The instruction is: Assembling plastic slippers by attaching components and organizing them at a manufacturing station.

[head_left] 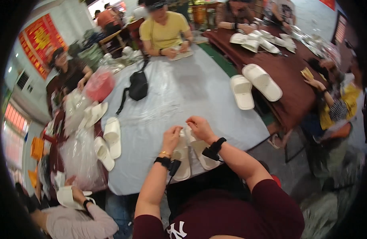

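A pair of white slippers lies side by side at the near edge of the grey-covered table, the left slipper (183,164) under my left forearm and the right slipper (203,151) beside my right wrist. Above their far ends, my left hand (172,137) is closed with its fingertips pinched together. Close to it, my right hand (201,128) is also closed in a pinch, fingers pointing toward the left hand. Whatever the fingertips hold, if anything, is too small or hidden to make out. Both hands partly cover the slippers' straps.
On the grey table (163,95) lie a black bag (138,85) and more slippers (113,137). Clear plastic bags (81,159) crowd the left side. White slippers (262,82) rest at the brown table's (287,71) edge. Several people sit around, one in yellow (164,32) opposite.
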{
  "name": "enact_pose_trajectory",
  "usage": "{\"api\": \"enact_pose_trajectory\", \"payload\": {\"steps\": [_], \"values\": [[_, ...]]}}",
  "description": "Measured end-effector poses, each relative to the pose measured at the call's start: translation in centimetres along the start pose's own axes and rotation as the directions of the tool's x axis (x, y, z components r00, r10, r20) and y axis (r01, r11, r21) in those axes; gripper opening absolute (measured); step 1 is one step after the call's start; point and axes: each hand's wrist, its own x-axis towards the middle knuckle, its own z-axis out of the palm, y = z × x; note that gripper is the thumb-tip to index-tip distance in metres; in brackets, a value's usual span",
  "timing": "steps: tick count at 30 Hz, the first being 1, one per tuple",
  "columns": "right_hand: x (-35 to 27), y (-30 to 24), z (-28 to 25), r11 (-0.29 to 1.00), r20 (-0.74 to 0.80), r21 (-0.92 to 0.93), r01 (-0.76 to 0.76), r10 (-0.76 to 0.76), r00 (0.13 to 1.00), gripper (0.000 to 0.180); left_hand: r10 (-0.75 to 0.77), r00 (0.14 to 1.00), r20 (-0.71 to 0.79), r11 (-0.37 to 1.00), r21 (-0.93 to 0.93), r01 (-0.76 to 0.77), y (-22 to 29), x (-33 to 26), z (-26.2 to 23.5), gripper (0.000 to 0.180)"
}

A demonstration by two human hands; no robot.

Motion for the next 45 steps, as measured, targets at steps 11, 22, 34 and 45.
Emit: {"api": "enact_pose_trajectory", "payload": {"steps": [11,22,34,45], "values": [[2.3,7.6,-17.8,0.774,-0.527,-0.579,-0.257,-0.114,0.842,0.018,-0.001,0.999,-0.048,0.994,-0.107,-0.004,3.6,-0.3,-2.1,0.024],[5.0,10.8,-22.1,0.351,-0.271,-0.819,-0.453,0.461,0.845,0.05,-0.125,0.992,-0.023,0.99,-0.073,0.123,12.0,-2.1,-16.2,0.023],[6.2,11.3,-19.1,0.578,-0.209,-0.706,-0.409,0.382,0.9,0.054,0.29,0.853,-0.433,0.748,0.659,0.08,2.8,-1.4,-30.9,0.022],[0.3,-0.3,-9.8,0.898,0.026,-0.43,-0.089,0.111,0.994,0.066,0.01,0.997,0.081,0.975,0.222,-0.028,4.1,-4.0,-9.1,0.055]]}}
